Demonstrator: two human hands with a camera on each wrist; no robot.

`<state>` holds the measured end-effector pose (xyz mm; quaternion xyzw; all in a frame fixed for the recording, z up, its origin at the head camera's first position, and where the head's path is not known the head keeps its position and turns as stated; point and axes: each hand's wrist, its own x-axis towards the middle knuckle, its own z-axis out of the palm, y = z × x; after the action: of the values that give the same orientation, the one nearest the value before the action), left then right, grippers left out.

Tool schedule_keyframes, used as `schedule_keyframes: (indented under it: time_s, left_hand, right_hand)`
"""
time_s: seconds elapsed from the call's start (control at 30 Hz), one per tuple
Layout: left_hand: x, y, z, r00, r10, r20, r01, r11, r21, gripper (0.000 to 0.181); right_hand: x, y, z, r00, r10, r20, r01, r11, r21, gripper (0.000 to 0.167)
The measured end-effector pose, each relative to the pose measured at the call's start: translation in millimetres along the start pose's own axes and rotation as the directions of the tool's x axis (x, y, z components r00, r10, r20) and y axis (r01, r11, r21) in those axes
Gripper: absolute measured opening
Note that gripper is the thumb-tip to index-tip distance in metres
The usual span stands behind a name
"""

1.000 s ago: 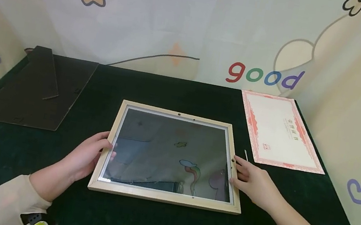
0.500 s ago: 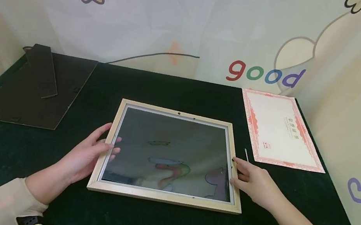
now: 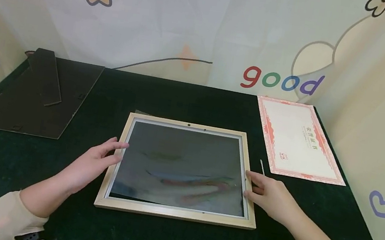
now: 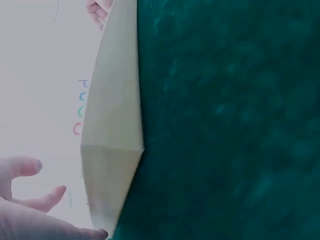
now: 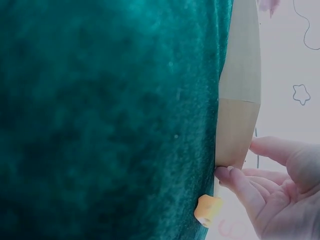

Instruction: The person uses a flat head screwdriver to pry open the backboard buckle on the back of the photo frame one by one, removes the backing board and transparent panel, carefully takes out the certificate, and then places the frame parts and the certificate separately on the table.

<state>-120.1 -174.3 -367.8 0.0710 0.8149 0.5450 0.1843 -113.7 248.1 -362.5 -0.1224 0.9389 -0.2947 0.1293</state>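
Observation:
A light wooden picture frame (image 3: 175,213) lies on the dark green cloth, a reflective clear pane (image 3: 183,156) within it. Past its far left corner shows a thin greyish edge (image 3: 142,112). My left hand (image 3: 89,164) has its fingers extended over the left rail, touching it. In the left wrist view those fingers (image 4: 42,200) are spread beside the frame's wooden side (image 4: 112,110). My right hand (image 3: 275,196) pinches the right rail between thumb and fingers. The right wrist view shows this grip on the frame's side (image 5: 237,130) near its corner.
A black backing board (image 3: 23,114) with a stand flap lies at the left. A red-bordered certificate (image 3: 298,141) is at the right. A thin pale rod (image 3: 262,166) lies by my right hand; the right wrist view shows a yellow-orange piece (image 5: 207,210). Printed curtains enclose the table.
My left fingers have loosened and straightened from their hold on the left rail. The frame's far edge has dropped slightly, and reflections in the pane have shifted. My right hand keeps its place.

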Motion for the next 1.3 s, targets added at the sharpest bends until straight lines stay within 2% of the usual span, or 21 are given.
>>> schedule_keyframes:
  time_s: [0.07, 0.1, 0.13, 0.2, 0.23, 0.37, 0.5, 0.6, 0.67, 0.87, 1.0, 1.13, 1.2, 1.3]
  left_hand:
    - [-1.8, 2.8, -0.1, 0.998, 0.058, -0.029, -0.053, 0.987, 0.153, 0.046]
    - [-2.3, 3.7, -0.1, 0.996, 0.087, -0.037, -0.078, 0.977, 0.198, 0.046]
    - [-2.8, 4.3, -0.3, 0.994, 0.106, -0.035, -0.097, 0.974, 0.206, 0.046]
    - [-3.8, 4.9, -1.4, 0.993, 0.121, -0.012, -0.117, 0.977, 0.18, 0.049]
    - [-4.3, 4.8, -2.4, 0.993, 0.116, 0.007, -0.115, 0.983, 0.141, 0.051]
    - [-5.4, 2.2, -6.3, 0.996, 0.061, 0.064, -0.06, 0.998, -0.013, 0.055]
    - [-7.2, -1.2, -9.9, 0.998, 0.034, 0.045, -0.029, 0.995, -0.094, 0.056]
    - [-8.0, -2.1, -12.7, 0.999, 0.033, 0.025, -0.029, 0.991, -0.132, 0.056]
    - [-7.9, -2.0, -14.0, 0.999, 0.036, 0.013, -0.034, 0.988, -0.151, 0.056]
    - [-3.1, -2.8, -14.4, 0.997, 0.064, -0.032, -0.068, 0.988, -0.137, 0.056]
    - [5.3, -3.4, -13.2, 0.996, 0.065, -0.062, -0.071, 0.992, -0.103, 0.058]
    - [14.3, -3.0, -13.6, 0.995, 0.029, -0.091, -0.038, 0.994, -0.102, 0.057]
    - [18.5, -2.5, -15.3, 0.997, 0.034, -0.065, -0.041, 0.993, -0.11, 0.056]
    - [25.1, -1.4, -17.5, 0.998, 0.05, 0.027, -0.046, 0.99, -0.133, 0.061]
  right_hand:
    - [0.1, -1, 0, 1.0, 0.003, 0.005, -0.004, 1.0, 0.006, 0.054]
    - [0.1, -1, 0, 1.0, 0.005, 0.01, -0.005, 1.0, 0.01, 0.054]
    - [0.2, -1, 0, 1.0, 0.005, 0.014, -0.005, 1.0, 0.011, 0.054]
    - [0.3, -2, -1, 1.0, 0.01, 0.025, -0.01, 1.0, 0.013, 0.054]
    - [0.3, -3, -2, 0.999, 0.014, 0.032, -0.014, 1.0, 0.015, 0.054]
    - [-0.6, -6, -3, 0.999, 0.007, 0.033, -0.007, 1.0, -0.016, 0.052]
    - [-1.8, -9, -4, 0.998, -0.044, -0.039, 0.043, 0.999, -0.027, 0.051]
    - [-1.9, -9, -5, 0.996, -0.054, -0.073, 0.057, 0.998, 0.039, 0.053]
    - [-1.7, -9, -7, 0.998, -0.044, -0.051, 0.05, 0.991, 0.125, 0.057]
    - [0.6, -6, -12, 0.996, -0.03, 0.086, -0.005, 0.926, 0.378, 0.06]
    - [4.3, -3, -16, 0.996, -0.003, 0.089, -0.037, 0.895, 0.444, 0.056]
    - [10.5, 1, -16, 0.996, 0.009, 0.084, -0.048, 0.882, 0.47, 0.056]
    - [14.4, 4, -16, 0.997, 0.009, 0.08, -0.046, 0.878, 0.477, 0.055]
    - [20.8, 9, -20, 0.997, 0.023, 0.068, -0.053, 0.876, 0.48, 0.053]
